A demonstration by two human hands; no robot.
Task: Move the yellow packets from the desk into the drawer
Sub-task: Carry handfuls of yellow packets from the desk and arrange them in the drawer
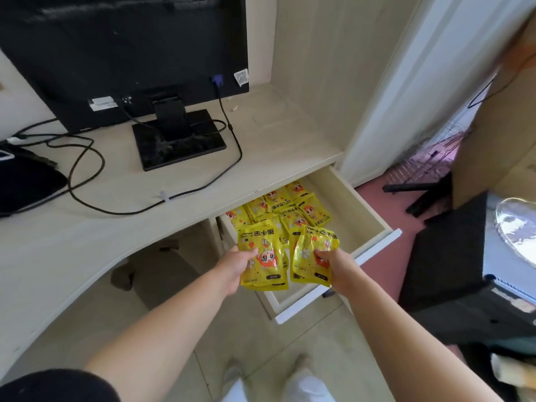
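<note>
The pale wooden drawer (374,216) under the desk's right end stands pulled open. Several yellow packets (285,206) with an orange cartoon figure lie inside at its back. My left hand (236,266) grips a small stack of yellow packets (265,258) above the drawer's front left part. My right hand (333,264) pinches another bunch of yellow packets (311,256) above the drawer's front middle. No packet shows on the desk top (275,134).
A black monitor (121,53) on its stand (179,140) sits on the desk with black cables (87,169) trailing left. A dark object (26,184) lies at the desk's left edge. A black chair (452,256) stands right of the drawer over red floor (380,198).
</note>
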